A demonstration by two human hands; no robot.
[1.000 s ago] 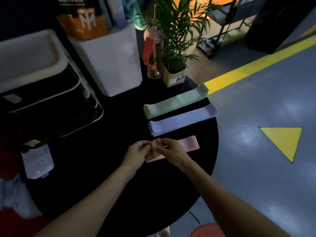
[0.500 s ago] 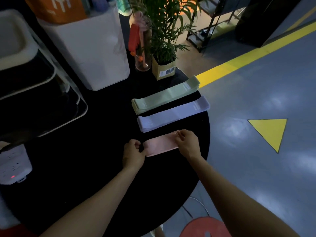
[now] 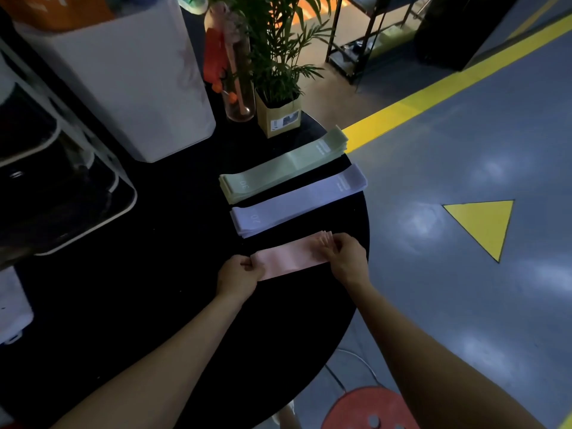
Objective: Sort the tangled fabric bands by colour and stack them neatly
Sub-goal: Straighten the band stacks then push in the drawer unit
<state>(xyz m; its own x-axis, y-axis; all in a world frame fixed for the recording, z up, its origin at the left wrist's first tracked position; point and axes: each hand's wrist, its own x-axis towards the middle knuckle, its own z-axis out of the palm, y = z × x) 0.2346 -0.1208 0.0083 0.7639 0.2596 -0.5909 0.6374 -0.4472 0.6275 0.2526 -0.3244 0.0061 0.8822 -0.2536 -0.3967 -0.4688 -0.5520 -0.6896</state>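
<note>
The left hand (image 3: 238, 272) and right hand (image 3: 345, 258) each pinch one end of the pink bands (image 3: 291, 258) on the dark desk (image 3: 173, 243). Both ends hide under fingers. I can't count the bands.

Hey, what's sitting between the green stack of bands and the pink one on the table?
The lilac stack lies between the green stack and the pink stack, parallel to both, as the head view shows.
</note>
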